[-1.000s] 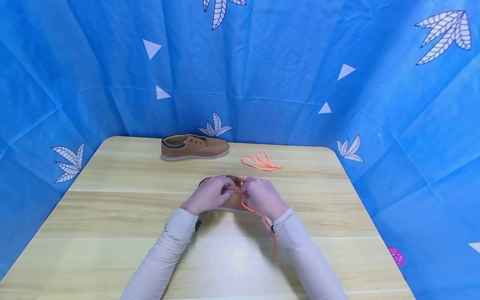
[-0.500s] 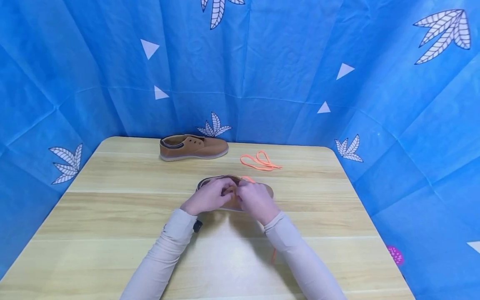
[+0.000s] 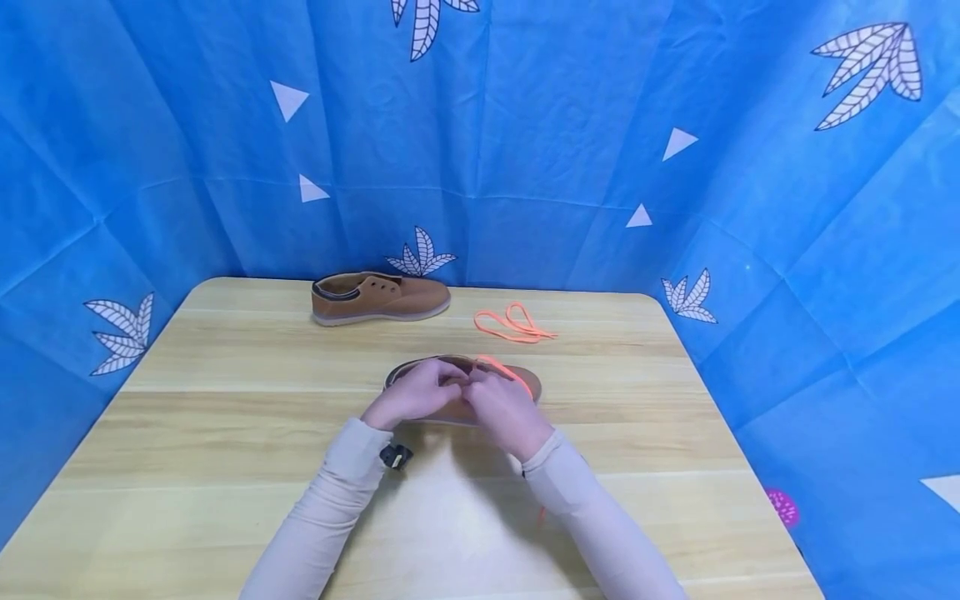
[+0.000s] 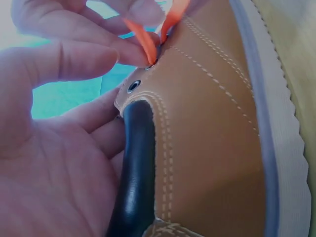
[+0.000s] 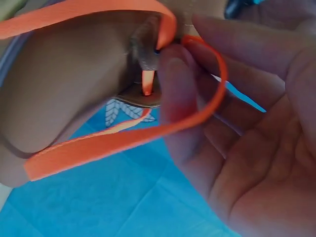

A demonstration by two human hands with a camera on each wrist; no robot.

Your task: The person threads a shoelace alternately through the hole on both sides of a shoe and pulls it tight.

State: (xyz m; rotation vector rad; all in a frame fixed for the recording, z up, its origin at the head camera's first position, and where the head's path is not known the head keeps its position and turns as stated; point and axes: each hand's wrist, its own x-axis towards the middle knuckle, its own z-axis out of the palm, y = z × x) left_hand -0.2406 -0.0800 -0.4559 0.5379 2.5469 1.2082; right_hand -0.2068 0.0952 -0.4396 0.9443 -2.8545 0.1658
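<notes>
A tan leather shoe (image 3: pixel 529 380) lies side-on on the table, toe to the right. My left hand (image 3: pixel 416 393) grips its opening from the near left. In the left wrist view the thumb hovers by the eyelet flap (image 4: pixel 126 96), while the other fingers lie behind it, inside the shoe. An orange shoelace (image 5: pixel 94 153) runs through front eyelets on both sides; an eyelet (image 4: pixel 134 86) nearer the heel has no lace in it. My right hand (image 3: pixel 508 412) pinches the lace between thumb and fingers close to the flap, a loop of it curving round the fingertips.
Farther back stands a second tan shoe (image 3: pixel 382 302), without a lace. To its right lies another orange shoelace (image 3: pixel 513 325), loosely looped. A blue patterned cloth (image 3: pixel 555 125) hangs behind the wooden table (image 3: pixel 225 467).
The right hand has shifted left, closer to the left hand, and the shoe's toe now shows. The lace's hanging end is mostly hidden by the right forearm. The left hand keeps its place.
</notes>
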